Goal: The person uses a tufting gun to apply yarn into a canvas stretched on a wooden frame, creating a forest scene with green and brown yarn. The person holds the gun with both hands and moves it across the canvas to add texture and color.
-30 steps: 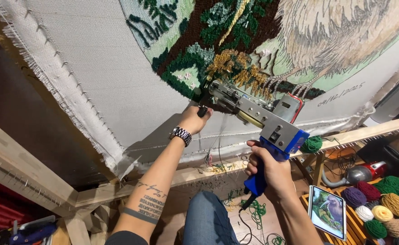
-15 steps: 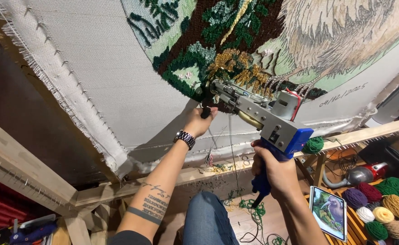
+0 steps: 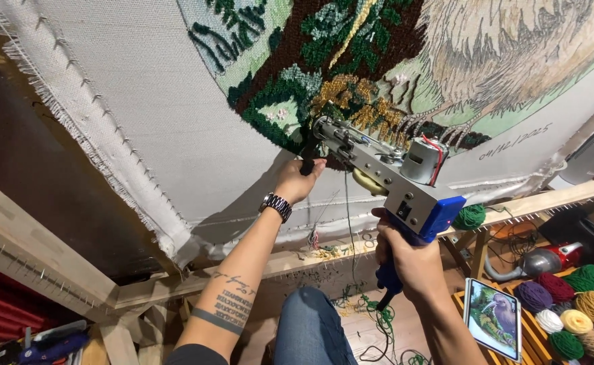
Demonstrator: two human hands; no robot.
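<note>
Both hands steady 1 tufting gun [image 3: 385,172] against the stretched backing cloth [image 3: 155,128], its nose pressed into the dark green edge of the tufted design [image 3: 331,74]. The right hand [image 3: 405,260] is wrapped tight around the blue rear grip, carrying the weight from below. The left hand [image 3: 300,179] is closed on the black front handle near the nose, probably to guide the line; its fingers are partly hidden. A strand of yarn [image 3: 346,223] hangs from the gun. Yarn balls [image 3: 574,307] and a tablet [image 3: 493,318] showing a bird picture sit within reach at lower right.
</note>
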